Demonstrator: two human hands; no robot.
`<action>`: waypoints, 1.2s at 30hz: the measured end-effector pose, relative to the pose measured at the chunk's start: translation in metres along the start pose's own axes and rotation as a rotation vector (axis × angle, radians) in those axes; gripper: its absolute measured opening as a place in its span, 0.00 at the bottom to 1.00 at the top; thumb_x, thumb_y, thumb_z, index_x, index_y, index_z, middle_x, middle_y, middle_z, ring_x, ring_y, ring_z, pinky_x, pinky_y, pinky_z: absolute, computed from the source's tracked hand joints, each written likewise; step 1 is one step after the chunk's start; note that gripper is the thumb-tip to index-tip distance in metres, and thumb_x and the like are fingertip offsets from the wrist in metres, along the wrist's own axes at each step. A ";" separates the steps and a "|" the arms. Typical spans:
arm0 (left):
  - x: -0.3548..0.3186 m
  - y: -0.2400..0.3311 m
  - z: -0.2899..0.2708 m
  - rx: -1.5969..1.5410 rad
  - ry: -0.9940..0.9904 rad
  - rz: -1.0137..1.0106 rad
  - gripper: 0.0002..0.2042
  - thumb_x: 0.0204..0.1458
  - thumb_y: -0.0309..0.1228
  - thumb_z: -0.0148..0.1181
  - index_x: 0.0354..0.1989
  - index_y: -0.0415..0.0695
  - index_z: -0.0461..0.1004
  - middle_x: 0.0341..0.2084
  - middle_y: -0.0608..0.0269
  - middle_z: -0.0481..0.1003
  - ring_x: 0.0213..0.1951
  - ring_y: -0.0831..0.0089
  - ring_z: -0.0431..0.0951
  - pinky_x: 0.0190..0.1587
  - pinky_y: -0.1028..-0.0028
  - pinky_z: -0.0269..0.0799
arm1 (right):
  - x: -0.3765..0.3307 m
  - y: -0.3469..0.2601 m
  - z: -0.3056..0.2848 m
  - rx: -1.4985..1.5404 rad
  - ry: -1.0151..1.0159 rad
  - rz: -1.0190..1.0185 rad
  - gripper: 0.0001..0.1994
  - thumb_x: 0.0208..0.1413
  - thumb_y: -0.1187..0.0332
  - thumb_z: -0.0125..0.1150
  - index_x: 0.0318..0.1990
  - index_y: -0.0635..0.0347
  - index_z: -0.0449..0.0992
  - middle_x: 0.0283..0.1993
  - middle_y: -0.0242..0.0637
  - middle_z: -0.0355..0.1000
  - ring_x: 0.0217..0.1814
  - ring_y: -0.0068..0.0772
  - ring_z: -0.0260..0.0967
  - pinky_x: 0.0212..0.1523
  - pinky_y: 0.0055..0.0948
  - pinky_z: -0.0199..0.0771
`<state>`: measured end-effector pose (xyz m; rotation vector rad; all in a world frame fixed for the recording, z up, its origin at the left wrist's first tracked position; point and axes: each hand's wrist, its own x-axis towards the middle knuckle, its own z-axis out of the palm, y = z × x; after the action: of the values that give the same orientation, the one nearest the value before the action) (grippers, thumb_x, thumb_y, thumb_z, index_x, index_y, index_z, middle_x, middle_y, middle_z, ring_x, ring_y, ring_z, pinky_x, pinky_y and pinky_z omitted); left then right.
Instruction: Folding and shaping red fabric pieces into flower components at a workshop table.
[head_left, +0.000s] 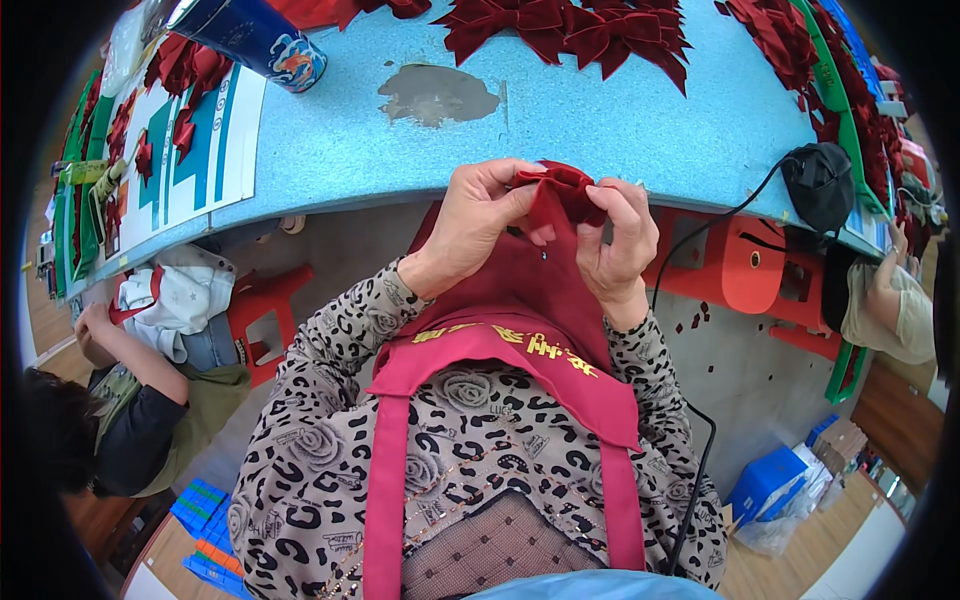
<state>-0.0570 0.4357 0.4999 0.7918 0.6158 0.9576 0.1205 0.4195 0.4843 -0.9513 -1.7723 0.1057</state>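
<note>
I see a red apron [480, 350] with yellow writing [545, 347] and two wide straps [385, 500]. Under it is a beige top [285, 490] with black leopard spots and big grey roses [465, 390]. The long sleeves [345, 320] match. Tiny shiny dots edge a dark see-through net patch [500, 545] at the near end. A thin black cord [712, 430] runs down the right.
</note>
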 end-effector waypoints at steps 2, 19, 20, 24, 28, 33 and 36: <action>0.000 0.001 0.002 0.004 0.015 0.025 0.08 0.57 0.27 0.53 0.40 0.37 0.74 0.26 0.62 0.75 0.23 0.78 0.75 0.27 0.80 0.74 | 0.000 0.000 -0.001 -0.045 -0.059 -0.045 0.12 0.54 0.74 0.55 0.45 0.65 0.65 0.39 0.43 0.69 0.37 0.32 0.69 0.37 0.27 0.69; -0.017 0.023 0.011 -0.029 0.026 0.056 0.16 0.53 0.23 0.56 0.50 0.35 0.66 0.36 0.60 0.71 0.28 0.78 0.75 0.30 0.81 0.74 | -0.008 -0.021 0.024 0.459 0.144 0.404 0.10 0.55 0.75 0.53 0.44 0.63 0.63 0.42 0.36 0.66 0.41 0.20 0.62 0.42 0.20 0.65; -0.016 0.022 0.012 -0.032 0.038 0.082 0.16 0.52 0.22 0.56 0.50 0.35 0.65 0.37 0.59 0.71 0.29 0.78 0.75 0.31 0.80 0.74 | -0.009 -0.024 0.023 0.463 0.166 0.526 0.11 0.56 0.75 0.53 0.45 0.63 0.63 0.42 0.35 0.66 0.40 0.19 0.62 0.40 0.19 0.65; -0.015 0.020 0.011 -0.036 0.073 0.121 0.16 0.52 0.22 0.56 0.49 0.35 0.64 0.37 0.57 0.71 0.29 0.76 0.76 0.32 0.78 0.75 | -0.007 -0.025 0.020 0.455 0.139 0.674 0.12 0.57 0.74 0.51 0.48 0.65 0.63 0.42 0.33 0.66 0.39 0.16 0.63 0.37 0.17 0.65; -0.013 0.019 0.009 -0.034 0.095 0.071 0.13 0.52 0.23 0.57 0.44 0.35 0.65 0.34 0.58 0.72 0.29 0.76 0.76 0.33 0.78 0.75 | -0.005 -0.028 0.017 0.460 0.112 0.692 0.12 0.57 0.76 0.49 0.48 0.66 0.64 0.42 0.32 0.67 0.40 0.16 0.63 0.37 0.18 0.66; -0.014 0.017 0.008 -0.040 0.106 0.034 0.10 0.53 0.25 0.57 0.42 0.36 0.67 0.29 0.59 0.74 0.28 0.76 0.76 0.33 0.78 0.75 | 0.005 -0.033 0.016 0.466 0.132 0.675 0.12 0.56 0.78 0.46 0.48 0.66 0.65 0.42 0.31 0.67 0.41 0.17 0.64 0.37 0.19 0.67; -0.014 0.016 0.009 -0.034 0.109 0.039 0.09 0.54 0.25 0.56 0.42 0.36 0.67 0.28 0.60 0.74 0.28 0.76 0.76 0.33 0.78 0.75 | 0.006 -0.032 0.015 0.508 0.139 0.706 0.11 0.56 0.79 0.45 0.47 0.66 0.65 0.42 0.31 0.67 0.41 0.17 0.64 0.38 0.19 0.67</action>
<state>-0.0637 0.4263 0.5195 0.7269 0.6780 1.0496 0.0897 0.4070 0.4984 -1.1219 -1.1275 0.8721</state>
